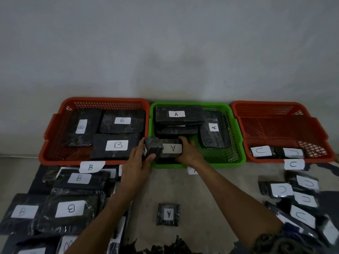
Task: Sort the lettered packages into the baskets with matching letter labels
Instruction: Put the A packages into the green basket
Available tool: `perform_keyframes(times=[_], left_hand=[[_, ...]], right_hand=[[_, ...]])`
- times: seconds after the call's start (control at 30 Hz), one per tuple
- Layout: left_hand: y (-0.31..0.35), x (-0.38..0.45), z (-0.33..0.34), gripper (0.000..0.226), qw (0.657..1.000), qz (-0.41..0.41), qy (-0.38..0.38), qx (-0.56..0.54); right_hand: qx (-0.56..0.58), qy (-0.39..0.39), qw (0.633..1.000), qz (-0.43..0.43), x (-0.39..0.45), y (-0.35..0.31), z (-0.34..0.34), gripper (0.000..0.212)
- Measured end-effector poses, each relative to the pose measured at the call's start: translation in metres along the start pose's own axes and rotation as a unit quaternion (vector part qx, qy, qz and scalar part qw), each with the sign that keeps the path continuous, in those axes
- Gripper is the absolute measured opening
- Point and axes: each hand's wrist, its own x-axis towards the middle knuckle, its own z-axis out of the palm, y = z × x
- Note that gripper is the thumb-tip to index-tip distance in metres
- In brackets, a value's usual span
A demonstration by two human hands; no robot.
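Three baskets stand against the wall: a red basket (49, 143) labelled B, a green basket (236, 143) labelled A, and a red basket (275, 110) labelled C. My right hand (187, 153) grips a black package with an A label (171, 148) at the front left of the green basket. My left hand (137, 162) holds a small black package (154, 146) above the rims between the B and A baskets; its label is mostly hidden. One more A package (168, 214) lies on the floor between my forearms.
Several black B packages (69, 209) are piled on the floor at the left. Several C packages (281, 189) lie at the right. The B basket holds three packages, the A basket several, and the C basket two at its front edge. The wall is close behind the baskets.
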Motion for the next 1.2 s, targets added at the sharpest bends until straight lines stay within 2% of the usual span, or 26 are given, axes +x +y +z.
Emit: perform_keyframes(times=[0.17,0.27,0.33,0.4,0.47,0.5,0.57,0.67,0.77,0.87,0.9,0.97,1.0,1.07,1.2], left_hand=[[-0.001,0.0,0.002,0.065,1.0,0.003,0.004,0.004],[-0.002,-0.001,0.003,0.067,1.0,0.019,0.002,0.02],[-0.001,-0.001,0.003,0.067,0.999,0.028,-0.001,0.016],[0.001,-0.001,0.004,0.067,0.999,0.048,0.001,0.01],[0.006,-0.001,0.008,0.068,0.997,0.079,-0.001,0.022],[0.01,-0.001,0.012,0.07,0.995,0.094,-0.005,0.036],[0.021,0.002,0.024,0.074,0.991,0.117,-0.021,0.066],[0.043,0.011,0.047,0.077,0.99,0.117,-0.043,0.061],[0.062,0.018,0.067,0.079,0.988,0.123,-0.084,0.026],[0.066,0.019,0.081,0.089,0.986,0.045,-0.156,-0.046],[0.063,0.018,0.084,0.088,0.986,0.025,-0.16,-0.04],[0.055,0.015,0.089,0.083,0.988,0.036,-0.152,0.011],[0.052,0.012,0.091,0.08,0.987,0.053,-0.152,0.028],[0.049,0.008,0.094,0.073,0.984,0.081,-0.151,0.044],[0.048,0.007,0.097,0.063,0.983,0.101,-0.141,0.066]], right_hand=[[0.01,0.101,0.995,-0.01,-0.005,0.001,0.007,0.085],[0.035,0.089,0.995,-0.005,-0.004,0.002,0.005,0.079],[0.042,0.092,0.995,-0.002,-0.006,0.002,0.001,0.067],[0.033,0.14,0.99,-0.014,-0.012,0.004,-0.005,0.05],[0.099,0.168,0.98,-0.043,-0.02,0.004,-0.016,0.036],[0.156,0.157,0.973,-0.059,-0.026,0.004,-0.022,0.032],[0.238,0.086,0.963,-0.095,-0.041,0.003,-0.037,0.023],[0.254,-0.019,0.959,-0.126,-0.059,0.008,-0.052,0.021],[0.245,-0.012,0.965,-0.09,-0.062,0.02,-0.065,0.014],[0.228,0.037,0.972,-0.034,-0.06,0.038,-0.087,0.011],[0.213,0.049,0.976,-0.019,-0.059,0.046,-0.095,0.008],[0.154,0.052,0.987,0.013,-0.058,0.064,-0.11,0.002],[0.106,0.046,0.993,0.025,-0.058,0.072,-0.115,0.004],[0.008,0.042,0.999,0.03,-0.058,0.083,-0.118,0.02],[-0.086,0.071,0.994,0.005,-0.053,0.088,-0.106,0.031]])
